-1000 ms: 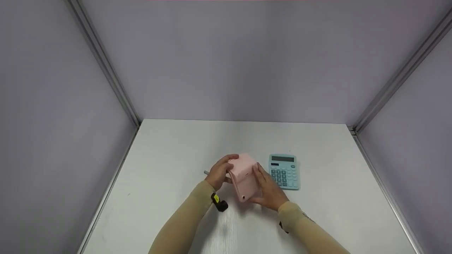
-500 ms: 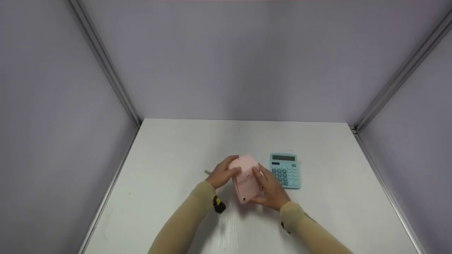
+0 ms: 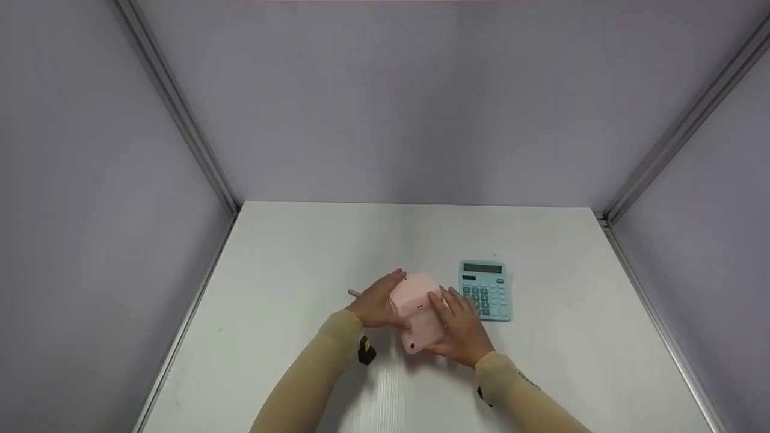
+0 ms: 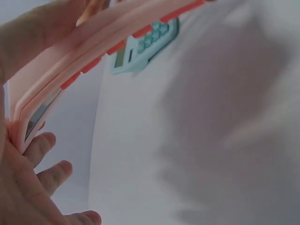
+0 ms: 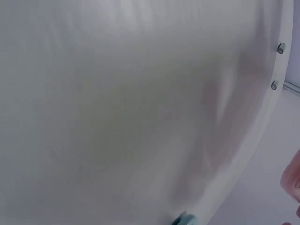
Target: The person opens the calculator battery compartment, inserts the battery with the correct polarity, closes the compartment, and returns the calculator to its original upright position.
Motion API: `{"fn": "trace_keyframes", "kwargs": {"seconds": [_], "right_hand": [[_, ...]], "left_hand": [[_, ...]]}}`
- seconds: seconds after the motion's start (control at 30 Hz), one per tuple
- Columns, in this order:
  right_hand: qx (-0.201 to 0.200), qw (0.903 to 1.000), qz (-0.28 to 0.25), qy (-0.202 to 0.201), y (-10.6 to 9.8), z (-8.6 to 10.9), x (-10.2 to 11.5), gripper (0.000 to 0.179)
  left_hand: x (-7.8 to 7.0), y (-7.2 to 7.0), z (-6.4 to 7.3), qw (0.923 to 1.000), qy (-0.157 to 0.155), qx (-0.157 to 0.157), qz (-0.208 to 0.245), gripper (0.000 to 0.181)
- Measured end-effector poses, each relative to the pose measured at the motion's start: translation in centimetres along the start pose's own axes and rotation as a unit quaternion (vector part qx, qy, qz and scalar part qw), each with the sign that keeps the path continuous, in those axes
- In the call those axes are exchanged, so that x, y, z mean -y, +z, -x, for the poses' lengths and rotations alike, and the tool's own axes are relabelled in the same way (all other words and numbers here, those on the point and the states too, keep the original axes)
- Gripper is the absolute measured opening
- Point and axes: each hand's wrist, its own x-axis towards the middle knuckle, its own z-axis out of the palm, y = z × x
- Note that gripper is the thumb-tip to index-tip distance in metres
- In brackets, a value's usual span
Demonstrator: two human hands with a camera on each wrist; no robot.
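Both hands hold a pink calculator (image 3: 415, 291) above the table, its back turned up toward the head camera. My left hand (image 3: 374, 305) grips its left side, with the thumb low on that side and fingers around the far end. In the left wrist view the calculator's face points down, with a row of red-orange keys (image 4: 117, 47) and part of the screen (image 4: 36, 119) showing along its edge. My right hand (image 3: 462, 329) holds the opposite side, fingertips on the back near a small slot and the thumb by the near end. The right palm side is hidden.
A light blue calculator (image 3: 485, 291) lies face up on the white table (image 3: 289, 258), just beyond my right hand. A small grey cylinder (image 3: 354, 293) shows beside my left hand; two small silvery cylinders (image 5: 281, 48) appear in the right wrist view. Grey walls enclose the table.
My left thumb has moved down the pink calculator from its upper back to its lower left side. The calculator has shifted slightly toward me. The blue calculator stays put.
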Motion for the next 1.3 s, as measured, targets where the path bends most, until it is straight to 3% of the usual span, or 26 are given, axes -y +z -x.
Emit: {"fn": "trace_keyframes", "kwargs": {"seconds": [0.23,0.47,0.57,0.83,1.13,1.3], "right_hand": [[0.013,0.9979,0.047,0.042,0.9,0.9,1.6,0.115],[0.026,0.996,0.025,0.081,1.7,2.1,2.5,0.118],[0.042,0.9943,0.019,0.096,1.8,2.4,2.7,0.118],[0.078,0.989,0.014,0.124,1.8,3.0,3.3,0.119],[0.095,0.9858,0.017,0.137,2.0,3.0,3.8,0.117],[0.122,0.9798,-0.005,0.158,2.0,3.1,4.5,0.118]], "left_hand": [[0.8,0.8,-0.2,0.9979,-0.003,0.003,-0.065,0.106],[1.5,2.7,-0.5,0.9864,-0.047,-0.002,-0.157,0.117],[1.9,3.5,-0.6,0.9834,-0.055,-0.005,-0.173,0.116],[2.7,4.6,-1.0,0.9748,-0.028,-0.022,-0.22,0.1],[2.8,5.2,-1.0,0.9645,-0.04,-0.003,-0.261,0.098],[3.1,5.7,-1.1,0.9634,-0.053,0.01,-0.262,0.1]]}}
